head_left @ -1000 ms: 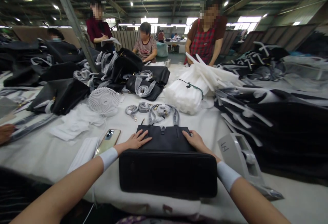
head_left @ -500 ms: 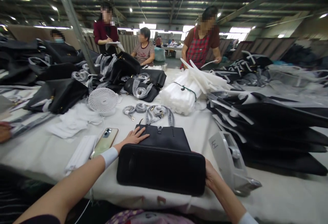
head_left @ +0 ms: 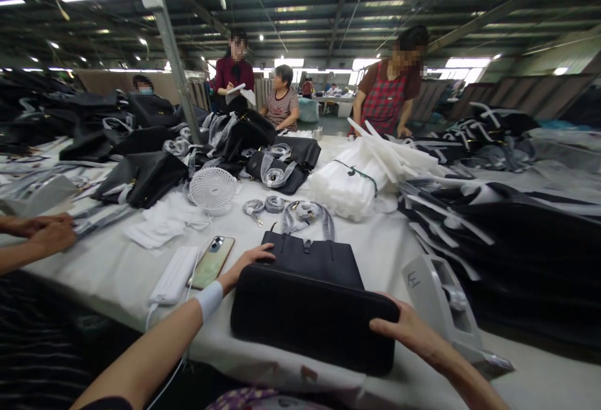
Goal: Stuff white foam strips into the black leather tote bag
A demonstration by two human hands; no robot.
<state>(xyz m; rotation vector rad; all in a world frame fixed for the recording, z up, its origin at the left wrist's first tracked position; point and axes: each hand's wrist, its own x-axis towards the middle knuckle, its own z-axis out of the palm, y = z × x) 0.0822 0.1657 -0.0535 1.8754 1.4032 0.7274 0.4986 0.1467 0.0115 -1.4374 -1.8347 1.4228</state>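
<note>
One black bag (head_left: 307, 319) looked already sewn, its end pinched by the right hand (head_left: 407, 323), the left hand's (head_left: 250, 261) grip unclear, with rolled straps (head_left: 275, 209) lying off it.

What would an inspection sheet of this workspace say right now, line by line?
Surface: white-covered table, crowded toward the far side.
Job's things: black bag, its broad dark face toward the wearer.
Clutter: phone, white block and fan on the left; grey tape dispenser on the right; wrapped straps beyond the bag.
Hands: left hand touches the bag's left side; right hand grips its right end.
Cables: white cable at the white block's near end; full route untraceable.
Surroundings: co-worker's hands at far left; person in checked apron beyond; metal post.
</note>
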